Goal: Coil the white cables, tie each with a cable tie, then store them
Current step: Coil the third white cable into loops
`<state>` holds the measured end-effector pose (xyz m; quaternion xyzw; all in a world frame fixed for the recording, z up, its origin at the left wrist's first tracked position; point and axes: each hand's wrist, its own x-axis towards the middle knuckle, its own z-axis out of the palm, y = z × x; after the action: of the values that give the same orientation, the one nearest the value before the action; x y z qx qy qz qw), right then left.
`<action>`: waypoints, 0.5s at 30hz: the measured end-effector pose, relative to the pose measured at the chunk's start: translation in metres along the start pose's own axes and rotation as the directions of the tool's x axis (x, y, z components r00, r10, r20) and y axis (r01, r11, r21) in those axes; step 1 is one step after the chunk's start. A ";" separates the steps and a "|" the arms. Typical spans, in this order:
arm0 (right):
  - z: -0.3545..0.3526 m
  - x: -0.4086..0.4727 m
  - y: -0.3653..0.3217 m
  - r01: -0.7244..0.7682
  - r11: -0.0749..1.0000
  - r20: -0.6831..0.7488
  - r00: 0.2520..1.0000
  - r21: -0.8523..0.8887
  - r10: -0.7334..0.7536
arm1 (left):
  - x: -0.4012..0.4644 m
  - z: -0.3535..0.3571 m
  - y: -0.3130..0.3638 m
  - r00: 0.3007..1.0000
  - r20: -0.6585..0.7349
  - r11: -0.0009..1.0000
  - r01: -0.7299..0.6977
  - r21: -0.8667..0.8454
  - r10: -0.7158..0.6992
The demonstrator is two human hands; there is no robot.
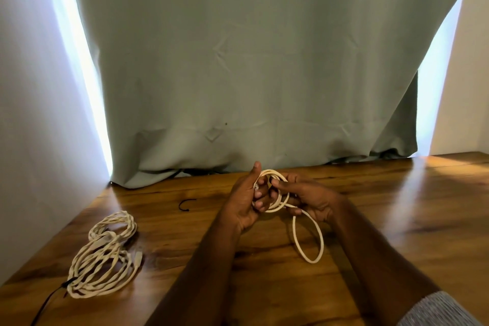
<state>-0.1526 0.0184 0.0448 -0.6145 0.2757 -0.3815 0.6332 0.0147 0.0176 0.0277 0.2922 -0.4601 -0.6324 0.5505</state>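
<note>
**White cable half coiled over wooden counter**

Glossy brown wooden counter [370, 206], streaked with light at the far right. Behind it a pale green curtain [238, 61] hanging to the counter's back edge, bright daylight showing at both sides.

Held above the counter's middle: white cable [275, 193], partly wound, one long loop drooping toward the near side. Left hand [246, 201] curled around the small coil, thumb up. Right hand [304, 196] pinching the coil from the other side.

Far left: coiled cables [105, 254], lying flat. Loose black cable tie [185, 205] between.
</note>
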 end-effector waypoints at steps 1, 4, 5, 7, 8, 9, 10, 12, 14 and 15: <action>0.000 -0.001 -0.001 -0.014 1.000 0.006 1.000 0.014 0.014 | 0.000 -0.002 0.000 1.000 -0.017 1.000 -0.003 0.010 0.003; 0.004 0.000 -0.006 -0.052 0.999 -0.073 0.996 -0.008 0.051 | -0.001 -0.003 -0.001 0.999 0.032 0.998 0.003 -0.057 -0.001; 0.007 0.002 -0.008 -0.062 0.997 -0.130 0.990 -0.046 0.055 | -0.002 -0.003 0.000 0.996 0.093 0.996 0.016 -0.086 -0.008; 0.016 0.006 -0.010 -0.071 0.981 -0.257 0.966 -0.178 0.023 | -0.004 -0.003 0.003 0.970 0.238 0.987 0.082 -0.138 -0.047; 0.020 0.009 -0.009 -0.063 0.969 -0.299 0.954 -0.238 -0.011 | -0.003 -0.005 0.005 0.951 0.301 0.981 0.118 -0.156 -0.066; 0.024 0.011 -0.008 -0.046 0.959 -0.317 0.947 -0.281 -0.048 | -0.002 -0.008 0.007 0.933 0.351 0.976 0.143 -0.164 -0.078; 0.026 0.014 -0.006 -0.029 0.952 -0.324 0.943 -0.306 -0.076 | 0.000 -0.010 0.008 0.919 0.386 0.974 0.156 -0.167 -0.081; 0.028 0.016 -0.006 -0.013 0.951 -0.338 0.936 -0.309 -0.097 | 0.002 -0.012 0.008 0.901 0.427 0.969 0.170 -0.182 -0.078; 0.024 0.016 -0.006 -0.011 0.971 -0.323 0.944 -0.240 -0.070 | 0.002 -0.011 0.007 0.899 0.433 0.960 0.176 -0.218 -0.066; 0.020 0.014 -0.006 -0.010 0.983 -0.286 0.957 -0.181 -0.043 | 0.003 -0.010 0.006 0.908 0.415 0.956 0.173 -0.236 -0.062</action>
<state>-0.1287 0.0184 0.0538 -0.6093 0.3934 -0.4455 0.5248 0.0253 0.0126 0.0290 0.1057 -0.4554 -0.7675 0.4387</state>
